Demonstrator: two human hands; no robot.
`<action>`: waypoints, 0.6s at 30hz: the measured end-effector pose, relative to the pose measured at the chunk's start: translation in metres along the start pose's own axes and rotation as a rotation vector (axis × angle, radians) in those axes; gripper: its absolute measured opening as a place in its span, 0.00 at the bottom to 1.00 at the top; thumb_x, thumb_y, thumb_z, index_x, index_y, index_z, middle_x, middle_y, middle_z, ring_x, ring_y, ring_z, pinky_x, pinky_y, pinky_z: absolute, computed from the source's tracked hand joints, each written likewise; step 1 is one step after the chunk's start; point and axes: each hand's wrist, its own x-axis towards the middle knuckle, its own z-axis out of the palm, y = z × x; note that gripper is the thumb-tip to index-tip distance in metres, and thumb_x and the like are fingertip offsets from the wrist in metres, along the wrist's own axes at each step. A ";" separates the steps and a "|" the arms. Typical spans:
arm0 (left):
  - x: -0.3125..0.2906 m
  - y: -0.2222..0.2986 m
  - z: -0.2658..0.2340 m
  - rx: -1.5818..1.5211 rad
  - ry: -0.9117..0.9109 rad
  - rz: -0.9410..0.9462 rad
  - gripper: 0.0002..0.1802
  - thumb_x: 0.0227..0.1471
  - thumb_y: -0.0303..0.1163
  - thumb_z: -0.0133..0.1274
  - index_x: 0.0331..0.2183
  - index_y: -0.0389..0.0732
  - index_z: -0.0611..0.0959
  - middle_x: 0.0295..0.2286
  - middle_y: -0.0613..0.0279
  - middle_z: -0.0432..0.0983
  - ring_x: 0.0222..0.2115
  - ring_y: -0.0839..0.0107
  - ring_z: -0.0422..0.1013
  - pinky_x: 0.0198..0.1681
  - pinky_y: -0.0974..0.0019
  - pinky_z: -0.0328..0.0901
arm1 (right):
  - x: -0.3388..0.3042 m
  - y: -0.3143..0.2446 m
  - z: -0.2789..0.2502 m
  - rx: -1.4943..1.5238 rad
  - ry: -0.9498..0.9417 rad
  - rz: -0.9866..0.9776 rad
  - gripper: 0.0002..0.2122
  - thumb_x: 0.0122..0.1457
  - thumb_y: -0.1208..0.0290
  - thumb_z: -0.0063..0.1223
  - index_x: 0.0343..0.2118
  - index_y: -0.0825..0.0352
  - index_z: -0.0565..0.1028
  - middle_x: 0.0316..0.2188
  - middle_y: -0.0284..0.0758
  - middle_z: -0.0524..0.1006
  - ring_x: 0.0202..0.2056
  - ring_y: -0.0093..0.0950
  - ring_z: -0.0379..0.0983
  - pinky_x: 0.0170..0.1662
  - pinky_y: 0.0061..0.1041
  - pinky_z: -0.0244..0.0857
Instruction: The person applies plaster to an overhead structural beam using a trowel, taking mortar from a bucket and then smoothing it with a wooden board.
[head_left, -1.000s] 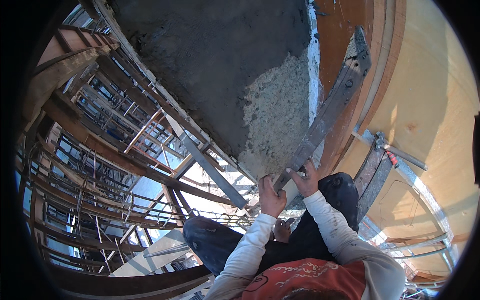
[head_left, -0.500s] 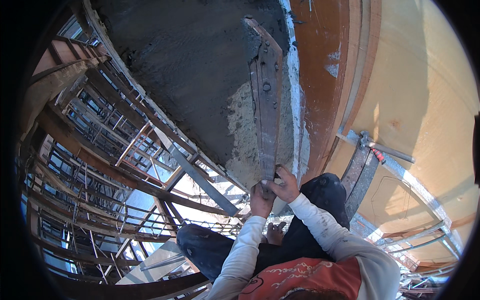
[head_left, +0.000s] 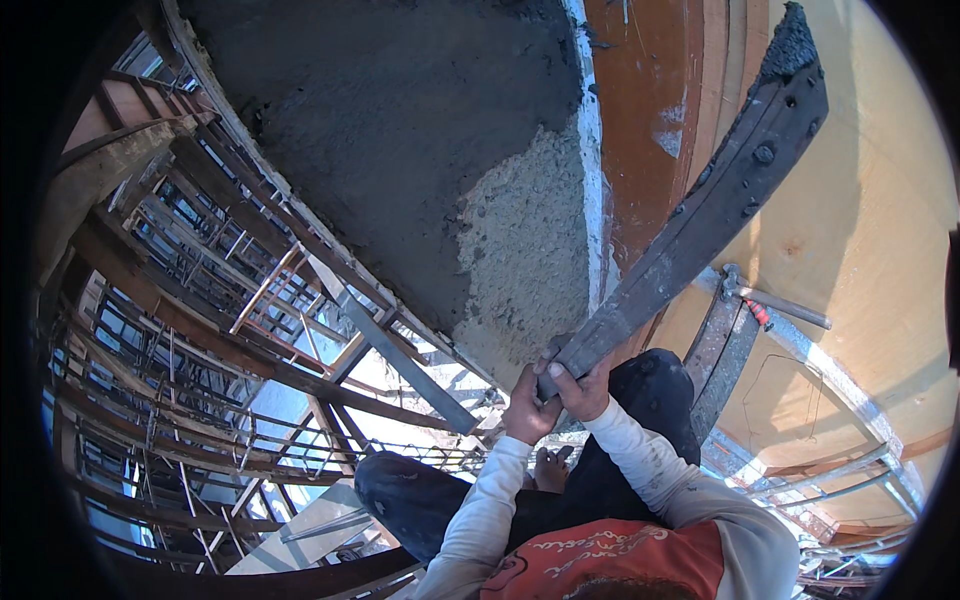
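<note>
Both of my hands are wrapped round the near end of a long wooden plank (head_left: 690, 222). My left hand (head_left: 524, 408) grips its lower tip, and my right hand (head_left: 584, 390) closes on it just beside, thumb on top. The plank slants up to the right, its far end over the brown and tan boards. Wet mortar (head_left: 790, 48) clings to that far end, and small lumps dot its face. To the left lies a panel coated in dark, smoothed mortar (head_left: 370, 140). A rough, paler patch (head_left: 530, 240) shows along its right and near part.
A white-edged strip (head_left: 590, 150) borders the mortar, with a brown board (head_left: 640, 190) beyond it. A hammer (head_left: 770, 300) with a red part near it lies on a beam at right. Timber and pole scaffolding (head_left: 200, 380) drops away on the left. My bare foot (head_left: 552, 466) shows below my hands.
The plank has swung right, off the mortar and across the boards, and it has tilted. My hands have shifted their hold on its near end. More of the rough patch shows.
</note>
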 end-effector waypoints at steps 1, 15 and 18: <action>0.001 0.000 -0.005 0.004 0.027 0.010 0.25 0.44 0.25 0.59 0.48 0.39 0.75 0.35 0.52 0.76 0.33 0.65 0.73 0.39 0.61 0.68 | 0.004 0.002 -0.003 -0.149 -0.098 -0.048 0.16 0.56 0.72 0.60 0.44 0.72 0.69 0.37 0.38 0.77 0.38 0.28 0.77 0.42 0.32 0.70; 0.017 0.014 -0.022 -0.370 0.213 -0.176 0.28 0.57 0.31 0.58 0.58 0.34 0.72 0.52 0.56 0.75 0.51 0.67 0.72 0.56 0.64 0.66 | 0.044 -0.014 0.077 -0.799 -0.346 0.032 0.28 0.58 0.60 0.61 0.47 0.76 0.59 0.31 0.59 0.77 0.31 0.59 0.78 0.36 0.49 0.71; 0.012 -0.002 -0.020 -0.261 0.104 0.011 0.27 0.56 0.29 0.59 0.56 0.34 0.73 0.50 0.56 0.76 0.49 0.67 0.73 0.55 0.65 0.66 | 0.036 -0.016 0.063 -0.669 -0.241 0.114 0.28 0.58 0.61 0.62 0.48 0.75 0.59 0.33 0.58 0.77 0.34 0.55 0.78 0.39 0.45 0.71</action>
